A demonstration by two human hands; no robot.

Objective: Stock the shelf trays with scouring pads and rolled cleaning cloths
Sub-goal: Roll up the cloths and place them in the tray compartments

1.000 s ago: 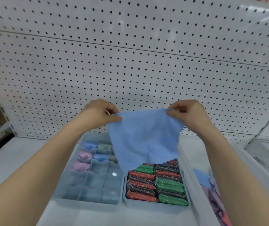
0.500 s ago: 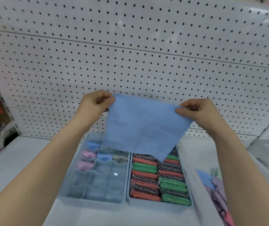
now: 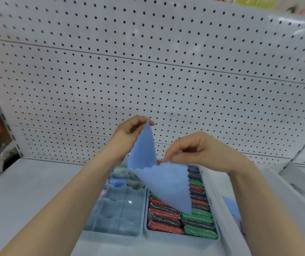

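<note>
- Two hands hold one blue cloth in the air above the trays, in front of the pegboard.
- Left hand pinches the cloth's top corner between thumb and fingertips, raised higher than the other hand.
- Right hand pinches the upper edge lower down and to the right, fingers curled onto the fabric.
- Cloth is creased between the two grips; its bottom corner hangs over the scouring pads; cannot tell if it touches them.
- Pads are red, green and dark, packed in rows in the right tray.
- Divided tray sits just left of it, touching or nearly so; rolled cloths fill its back compartments, front compartments hold nothing.
- Both trays sit on a white shelf.
- White bin is beside the pad tray on the right, with loose cloths inside it.
</note>
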